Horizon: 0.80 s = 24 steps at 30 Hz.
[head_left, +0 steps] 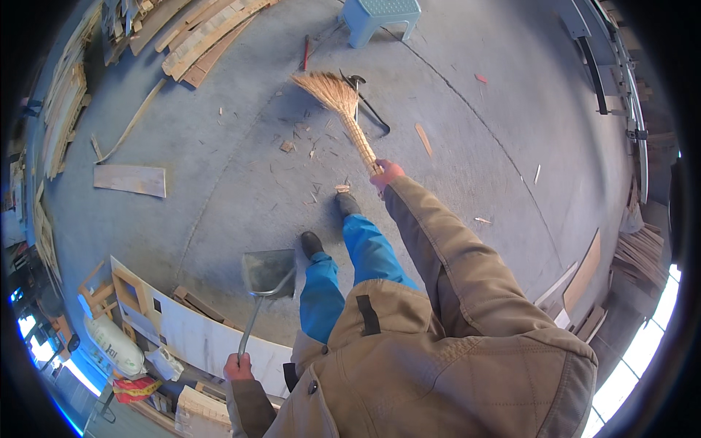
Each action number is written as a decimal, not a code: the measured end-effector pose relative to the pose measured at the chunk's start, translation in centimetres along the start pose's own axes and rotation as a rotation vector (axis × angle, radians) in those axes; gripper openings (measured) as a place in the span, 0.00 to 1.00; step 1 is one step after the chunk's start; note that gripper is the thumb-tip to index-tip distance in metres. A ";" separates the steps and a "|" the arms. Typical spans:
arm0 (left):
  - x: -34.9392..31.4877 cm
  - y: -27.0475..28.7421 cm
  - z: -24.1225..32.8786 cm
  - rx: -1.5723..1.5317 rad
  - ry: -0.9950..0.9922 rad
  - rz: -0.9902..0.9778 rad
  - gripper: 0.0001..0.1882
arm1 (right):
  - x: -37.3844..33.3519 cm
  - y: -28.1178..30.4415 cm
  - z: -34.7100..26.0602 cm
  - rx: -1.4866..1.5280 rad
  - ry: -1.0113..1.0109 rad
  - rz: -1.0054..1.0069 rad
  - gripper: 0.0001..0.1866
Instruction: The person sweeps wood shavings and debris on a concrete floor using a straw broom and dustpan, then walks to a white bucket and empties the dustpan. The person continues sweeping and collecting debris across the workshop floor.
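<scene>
My right hand (387, 175) is closed around the handle of a straw broom (354, 131), held out in front of me. Its bristles fan out toward the far left, beside a hammer (356, 80) and a dark pry bar (376, 117) on the floor. In my left hand (238, 367) is the long metal handle of a dustpan (269, 274), gripped near its end. The pan is low by the floor, left of my boots. Wood chips (288, 146) and splinters lie scattered between the broom and my feet, with one small piece (342, 188) at my right boot.
A blue step stool (381, 18) stands far ahead, near a red-handled tool (307, 55). Stacked boards (212, 36) fill the far left, and a loose board (130, 179) lies nearer. White panels (212, 321) and a white sack (115, 347) are at the near left. Planks (582, 270) lean on the right.
</scene>
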State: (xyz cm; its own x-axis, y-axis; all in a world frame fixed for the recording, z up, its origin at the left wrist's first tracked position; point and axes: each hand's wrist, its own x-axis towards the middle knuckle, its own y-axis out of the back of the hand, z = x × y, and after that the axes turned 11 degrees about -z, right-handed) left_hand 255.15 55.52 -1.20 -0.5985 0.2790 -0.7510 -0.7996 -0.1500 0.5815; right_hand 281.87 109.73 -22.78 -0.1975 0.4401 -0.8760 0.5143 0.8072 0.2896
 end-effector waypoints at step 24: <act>2.6 -0.1 3.8 0.080 -0.332 -0.044 0.14 | -21.7 -3.0 10.5 0.155 0.056 -0.150 0.38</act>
State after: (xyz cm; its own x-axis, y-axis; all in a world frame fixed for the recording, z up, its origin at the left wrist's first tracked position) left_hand 253.87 59.88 -2.08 -0.5043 0.5792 -0.6405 -0.8097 -0.0595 0.5838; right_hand 293.37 93.67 -8.67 -0.3249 0.3445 -0.8808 0.5968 0.7972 0.0917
